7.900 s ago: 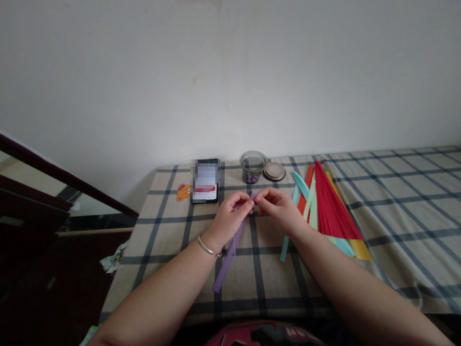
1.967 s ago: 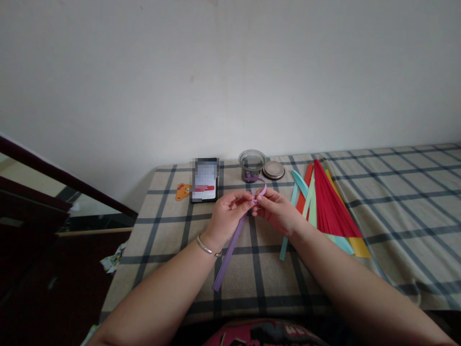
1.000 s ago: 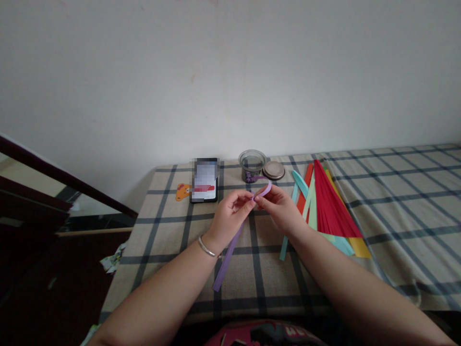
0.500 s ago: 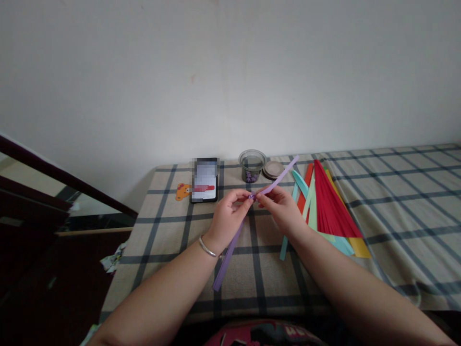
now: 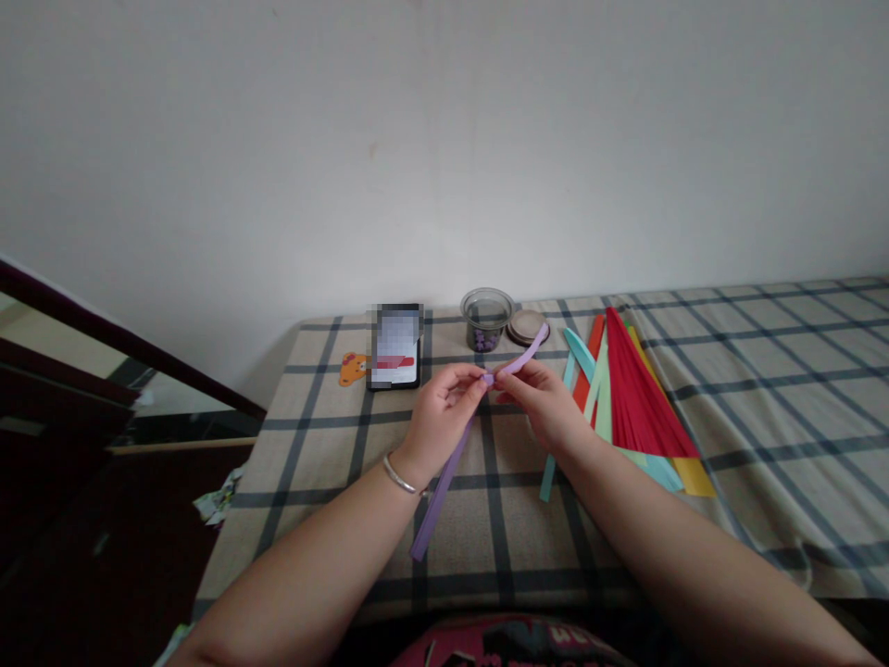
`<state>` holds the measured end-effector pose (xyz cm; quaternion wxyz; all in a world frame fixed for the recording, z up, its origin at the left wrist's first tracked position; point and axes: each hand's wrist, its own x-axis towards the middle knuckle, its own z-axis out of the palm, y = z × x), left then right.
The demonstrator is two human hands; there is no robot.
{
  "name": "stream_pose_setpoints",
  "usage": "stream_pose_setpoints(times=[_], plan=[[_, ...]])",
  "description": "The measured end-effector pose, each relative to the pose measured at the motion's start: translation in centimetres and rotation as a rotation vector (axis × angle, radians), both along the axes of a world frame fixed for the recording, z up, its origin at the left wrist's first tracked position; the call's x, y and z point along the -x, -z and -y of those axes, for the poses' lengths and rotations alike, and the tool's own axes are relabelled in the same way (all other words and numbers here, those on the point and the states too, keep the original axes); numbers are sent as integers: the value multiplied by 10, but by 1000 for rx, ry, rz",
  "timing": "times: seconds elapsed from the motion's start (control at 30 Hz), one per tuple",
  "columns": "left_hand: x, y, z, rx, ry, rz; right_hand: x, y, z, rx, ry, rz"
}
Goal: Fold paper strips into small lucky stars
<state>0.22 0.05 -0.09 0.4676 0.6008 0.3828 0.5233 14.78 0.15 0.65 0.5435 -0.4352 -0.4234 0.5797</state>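
Between my two hands is a purple paper strip (image 5: 526, 355), folded small where the fingertips meet. My left hand (image 5: 450, 408) pinches the folded part, and a long purple end (image 5: 442, 496) hangs below it toward the table's near side. The thumb and fingers of my right hand (image 5: 545, 398) close on the strip just right of the fold; its lighter free end sticks out up and right. Behind the hands stands a clear plastic cup (image 5: 487, 310) with small purple folded pieces (image 5: 484, 339) in the bottom. The exact shape of the fold is mostly covered by my fingers.
A round lid (image 5: 528, 326) lies beside the cup. Fanned red paper strips (image 5: 643, 398) lie right, over yellow, green, orange and light blue ones (image 5: 547, 477). A phone (image 5: 395, 347) rests at back left on a bear picture (image 5: 352, 369). A checked cloth (image 5: 312, 463) covers the table; the wall is behind.
The free purple end at my right hand has become shorter and bends lower, more of it drawn toward the fold. My left hand has hardly moved.
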Motion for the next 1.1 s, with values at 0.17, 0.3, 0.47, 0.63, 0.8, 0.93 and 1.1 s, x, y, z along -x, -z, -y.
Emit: stream_pose_setpoints(times=[0.17, 0.3, 0.47, 0.63, 0.8, 0.93, 1.1], plan=[[0, -3, 1, 48, 14, 48, 0, -1, 0, 27, -25, -57], [-2, -8, 3, 144, 43, 150, -1, 1, 0, 40, -90, -90], [-2, -9, 2, 141, 57, 146, -1, 2, 0, 61, -124, -126], [1, -9, 2, 64, 32, 2, 0, 1, 0, 40, -112, -95], [3, -8, 4, -66, 18, -150, 0, 1, 0, 25, -96, -65], [3, -5, 5, -137, 38, -230, 2, 0, 0, 40, -82, -74], [3, -6, 5, -184, 19, -310, 4, -1, 0, 38, -47, -68]])
